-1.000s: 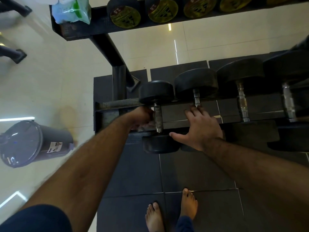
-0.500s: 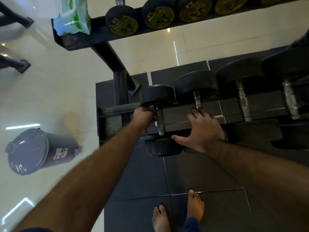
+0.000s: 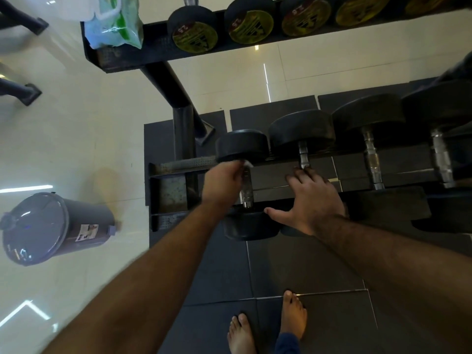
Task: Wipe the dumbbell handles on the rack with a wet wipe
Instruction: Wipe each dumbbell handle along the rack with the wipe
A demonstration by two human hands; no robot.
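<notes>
The lower rack [image 3: 178, 166] carries several black dumbbells with metal handles. My left hand [image 3: 223, 181] grips a white wet wipe [image 3: 247, 163] against the upper part of the leftmost dumbbell's handle [image 3: 246, 192], just under its far head. My right hand [image 3: 310, 200] lies flat with fingers spread over the near end of the second dumbbell [image 3: 301, 132], covering most of its handle. Two more dumbbell handles [image 3: 371, 162] stand bare to the right.
A green and white wet-wipe pack [image 3: 113, 24] sits on the left end of the upper shelf [image 3: 153, 47], beside small yellow-labelled dumbbells [image 3: 195, 34]. A dark lidded bin [image 3: 48, 227] stands on the pale floor at left. My bare feet [image 3: 268, 325] are on dark floor mats.
My left hand has slid with the wipe from the middle of the leftmost handle up toward the far head. My right hand has stayed on the second dumbbell.
</notes>
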